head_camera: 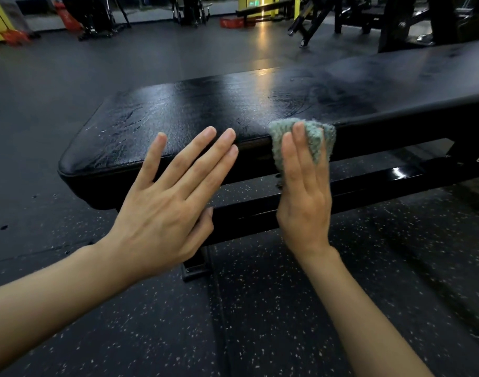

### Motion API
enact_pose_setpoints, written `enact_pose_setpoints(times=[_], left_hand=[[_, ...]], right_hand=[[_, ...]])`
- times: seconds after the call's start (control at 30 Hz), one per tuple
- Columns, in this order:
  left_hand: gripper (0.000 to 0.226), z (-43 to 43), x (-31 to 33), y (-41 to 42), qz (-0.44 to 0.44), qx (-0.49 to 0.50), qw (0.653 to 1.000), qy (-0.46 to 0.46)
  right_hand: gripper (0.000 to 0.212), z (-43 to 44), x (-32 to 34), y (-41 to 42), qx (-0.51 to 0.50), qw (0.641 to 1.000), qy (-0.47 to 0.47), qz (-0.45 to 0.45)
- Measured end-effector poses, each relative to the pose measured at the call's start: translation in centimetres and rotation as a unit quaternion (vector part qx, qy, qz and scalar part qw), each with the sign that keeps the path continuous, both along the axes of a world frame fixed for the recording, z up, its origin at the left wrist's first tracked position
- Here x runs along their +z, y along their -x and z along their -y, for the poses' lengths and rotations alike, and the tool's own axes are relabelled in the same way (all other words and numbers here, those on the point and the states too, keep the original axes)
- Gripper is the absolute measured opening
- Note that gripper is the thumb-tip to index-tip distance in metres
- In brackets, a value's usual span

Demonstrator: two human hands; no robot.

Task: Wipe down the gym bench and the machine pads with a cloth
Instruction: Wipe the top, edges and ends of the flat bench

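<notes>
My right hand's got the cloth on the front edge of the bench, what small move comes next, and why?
Probably slide the cloth rightward along the near edge of the bench. Your right hand presses it flat there, the top by your left hand shows wet streaks, and the stretch to the right looks duller.

Dim, glary bench [232, 104], warped edges

Bench pad [205, 104]: black vinyl or leather-like cover, fine grain, semi-gloss w/ wet-looking streaks & smears on the left, duller & hazier twd the right. Cloth [318, 142]: grey-green terry, nubby, matt. Frame rail [382, 178] under the pad: black painted metal, smooth, glossy w/ a bright highlight. Floor [260, 308]: dark rubber-like mat, white specks, matt, slightly rough.
</notes>
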State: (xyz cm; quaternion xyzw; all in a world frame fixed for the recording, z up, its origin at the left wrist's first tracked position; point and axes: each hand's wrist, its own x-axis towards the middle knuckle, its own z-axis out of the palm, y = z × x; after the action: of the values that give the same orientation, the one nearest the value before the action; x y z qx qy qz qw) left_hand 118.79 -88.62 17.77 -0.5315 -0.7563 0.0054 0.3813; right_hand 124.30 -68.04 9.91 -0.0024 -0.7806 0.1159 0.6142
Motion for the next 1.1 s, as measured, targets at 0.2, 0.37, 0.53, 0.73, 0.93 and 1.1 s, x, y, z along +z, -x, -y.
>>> enact_pose_setpoints(times=[0.2, 0.37, 0.53, 0.73, 0.93, 1.1], left_hand=[[0.077, -0.2, 0.0, 0.0, -0.002, -0.002, 1.0, 0.002], [0.075, -0.4, 0.2, -0.1, -0.001, -0.007, 1.0, -0.002], [0.076, -0.4, 0.2, -0.2, -0.004, -0.006, 1.0, 0.002], [0.076, -0.4, 0.2, -0.2, -0.005, -0.007, 1.0, 0.003], [0.076, -0.4, 0.2, -0.3, -0.001, -0.005, 1.0, 0.003], [0.076, -0.4, 0.2, -0.3, -0.003, -0.004, 1.0, 0.005]], right_hand=[[0.06, -2.9, 0.3, -1.1, -0.018, 0.995, 0.092, -0.023], [0.056, 1.3, 1.0, -0.1, 0.062, 0.985, 0.15, -0.05], [0.055, 3.7, 0.3, 0.5, 0.092, 0.99, 0.103, -0.012], [0.068, 1.8, -0.2, 0.2, 0.03, 0.999, -0.017, 0.01], [0.068, -3.9, -0.3, -1.5, -0.056, 0.997, 0.046, 0.007], [0.055, -3.2, 0.6, -1.5, -0.002, 0.992, 0.12, -0.027]])
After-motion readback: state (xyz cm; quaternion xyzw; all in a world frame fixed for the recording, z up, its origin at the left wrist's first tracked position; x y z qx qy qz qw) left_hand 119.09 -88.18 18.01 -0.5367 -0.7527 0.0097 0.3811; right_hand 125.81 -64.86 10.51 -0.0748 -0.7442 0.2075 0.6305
